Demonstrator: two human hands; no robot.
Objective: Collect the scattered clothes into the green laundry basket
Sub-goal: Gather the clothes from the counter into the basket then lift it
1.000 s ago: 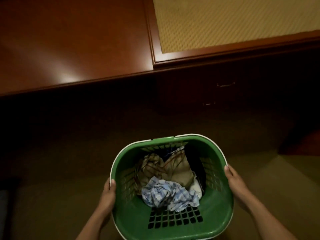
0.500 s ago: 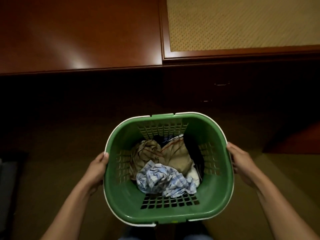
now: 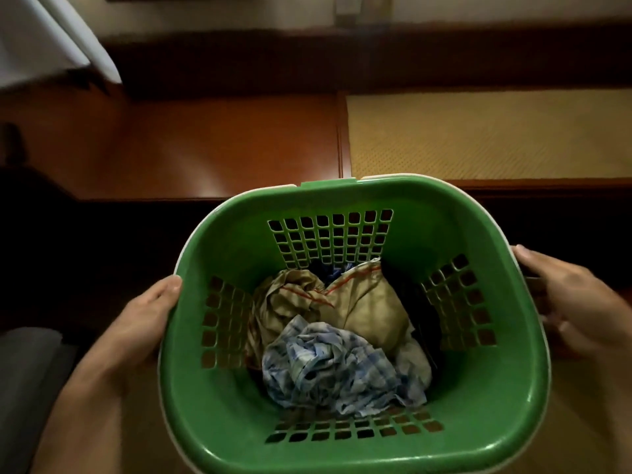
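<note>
1. Head view, far left: a white cloth (image 3: 48,35) hangs into the top corner, and a grey surface (image 3: 24,388) lies at the lower edge. Neither showed half a second ago; the camera has tipped up, so a strip of wall now runs along the top.
2. The left hand (image 3: 136,323) grips the green laundry basket (image 3: 478,422) at its left rim. The thumb is laid over the edge and the palm is against the outer wall; the fingers are hidden beneath. It holds the same side as before.
3. The wooden desk top (image 3: 205,148) sits lower in the frame than it did.
4. The basket is held in the air between both hands. It looms larger and closer than in the earlier frame, and its far rim now overlaps the desk's front edge.
5. The clothes (image 3: 359,313) lie bunched at the basket's bottom. A beige piece (image 3: 369,302) is behind, a blue-checked piece (image 3: 325,371) in front and a dark piece (image 3: 415,302) along the right wall. Their arrangement is unchanged.
6. A woven yellow panel (image 3: 478,131) is set into the desk to the right.
7. The right hand (image 3: 567,302) clasps the right rim, thumb on top and fingers curled round the outside, as before.
</note>
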